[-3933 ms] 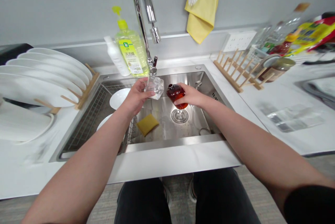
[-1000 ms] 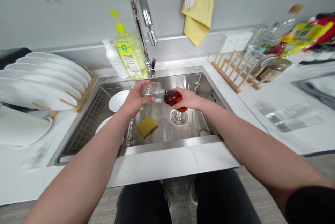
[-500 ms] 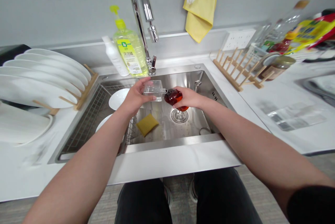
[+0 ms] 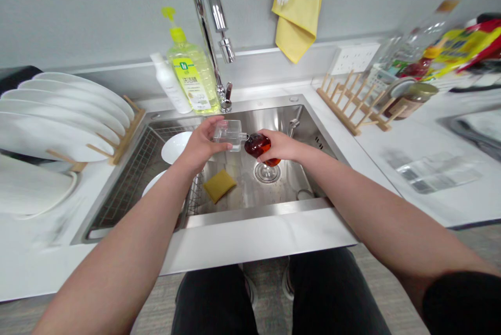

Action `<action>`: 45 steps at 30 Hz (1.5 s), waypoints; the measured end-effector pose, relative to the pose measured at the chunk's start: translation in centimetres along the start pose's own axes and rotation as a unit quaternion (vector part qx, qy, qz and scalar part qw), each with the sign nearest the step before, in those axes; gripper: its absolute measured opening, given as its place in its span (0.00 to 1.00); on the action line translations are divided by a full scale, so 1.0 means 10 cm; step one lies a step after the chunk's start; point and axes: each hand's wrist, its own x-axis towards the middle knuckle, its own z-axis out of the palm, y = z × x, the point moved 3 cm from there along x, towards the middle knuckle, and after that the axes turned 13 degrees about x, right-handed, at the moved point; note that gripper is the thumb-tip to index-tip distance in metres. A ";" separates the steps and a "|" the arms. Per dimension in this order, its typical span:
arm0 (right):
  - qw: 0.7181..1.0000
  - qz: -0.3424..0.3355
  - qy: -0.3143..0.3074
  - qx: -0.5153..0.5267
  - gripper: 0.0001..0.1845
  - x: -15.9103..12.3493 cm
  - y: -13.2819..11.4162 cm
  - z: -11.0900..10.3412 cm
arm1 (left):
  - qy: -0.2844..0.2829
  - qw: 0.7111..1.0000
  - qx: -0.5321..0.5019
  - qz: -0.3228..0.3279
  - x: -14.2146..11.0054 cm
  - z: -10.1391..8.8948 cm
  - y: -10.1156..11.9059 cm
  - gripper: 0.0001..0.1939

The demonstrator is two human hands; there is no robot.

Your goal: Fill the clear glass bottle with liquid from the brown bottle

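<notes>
Over the sink (image 4: 250, 212), my left hand (image 4: 200, 146) grips a clear square bottle (image 4: 230, 135) lying on its side, its neck pointing right. My right hand (image 4: 281, 147) is wrapped round a bottle of dark red-amber liquid (image 4: 257, 143), tilted with its narrow end to the left. The two bottle mouths meet or nearly meet between my hands; whether they touch I cannot tell. Below them, a folded yellow cloth or sponge (image 4: 219, 186) lies on the sink floor, left of the drain (image 4: 267, 172).
White bowls (image 4: 175, 148) sit in a wire basket at the sink's left. Plates (image 4: 66, 126) stand in a wooden rack further left. Behind are a soap pump bottle (image 4: 193, 82), a white bottle (image 4: 169, 84) and the faucet (image 4: 217, 22). A wooden rack (image 4: 352, 105) stands right.
Both hands hold the same two bottles in nearly the same pose. The whole view has shifted slightly.
</notes>
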 end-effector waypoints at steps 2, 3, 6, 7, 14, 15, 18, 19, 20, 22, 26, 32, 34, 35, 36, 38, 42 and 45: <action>1.000 0.005 0.003 -0.008 0.35 -0.01 -0.02 0.00 | 0.002 1.000 0.004 0.004 0.00 0.00 0.00 0.48; 1.000 0.007 0.004 -0.012 0.35 -0.01 -0.03 0.00 | 0.001 1.000 0.005 0.006 0.00 0.00 0.00 0.48; 1.000 0.009 0.005 -0.019 0.33 -0.02 -0.05 0.00 | -0.001 1.000 0.007 0.011 0.00 0.00 -0.01 0.47; 1.000 0.009 0.004 -0.018 0.33 -0.02 -0.05 0.00 | -0.002 1.000 0.010 0.012 0.00 0.00 -0.01 0.47; 1.000 0.004 -0.002 -0.012 0.35 0.01 0.02 0.00 | 0.009 1.000 0.014 0.012 0.01 -0.02 -0.02 0.49; 1.000 0.004 0.000 -0.014 0.35 0.01 0.02 0.00 | 0.009 1.000 0.015 0.012 0.01 -0.02 -0.03 0.50; 1.000 0.005 0.001 -0.019 0.35 0.01 0.02 0.00 | 0.004 1.000 0.024 0.014 0.01 -0.02 -0.04 0.50; 1.000 0.004 0.001 -0.020 0.34 0.01 0.01 0.00 | 0.003 1.000 0.025 0.016 0.02 -0.03 -0.05 0.50; 1.000 0.003 0.002 -0.022 0.34 0.01 0.01 0.00 | 0.004 0.999 0.026 0.018 0.02 -0.03 -0.05 0.50; 1.000 0.000 0.002 -0.021 0.34 0.00 0.00 0.00 | 0.007 0.999 0.027 0.022 0.02 -0.03 -0.05 0.51; 1.000 0.005 -0.004 -0.006 0.36 0.00 0.00 0.01 | 0.007 0.999 0.039 0.025 0.02 -0.03 -0.04 0.50; 1.000 0.003 -0.002 -0.004 0.36 -0.01 -0.02 0.01 | 0.006 0.998 0.050 0.029 0.01 -0.03 -0.02 0.52; 1.000 0.001 -0.004 -0.006 0.36 -0.01 -0.02 0.01 | 0.006 0.998 0.053 0.028 0.01 -0.04 -0.03 0.52; 1.000 0.000 -0.004 -0.007 0.35 -0.01 -0.02 0.01 | 0.007 0.998 0.053 0.028 0.01 -0.04 -0.03 0.52; 1.000 0.000 -0.005 -0.008 0.35 -0.01 -0.02 0.01 | 0.007 0.998 0.053 0.028 0.01 -0.04 -0.04 0.53; 1.000 -0.002 -0.005 -0.010 0.35 0.00 -0.02 0.01 | 0.009 0.998 0.051 0.028 0.01 -0.04 -0.04 0.53; 1.000 -0.002 0.005 -0.019 0.37 0.00 -0.04 0.01 | 0.012 0.998 0.042 0.033 0.02 -0.04 -0.04 0.53; 1.000 -0.001 0.015 -0.020 0.36 -0.01 -0.06 0.01 | 0.012 0.998 0.037 0.044 0.02 -0.04 -0.04 0.53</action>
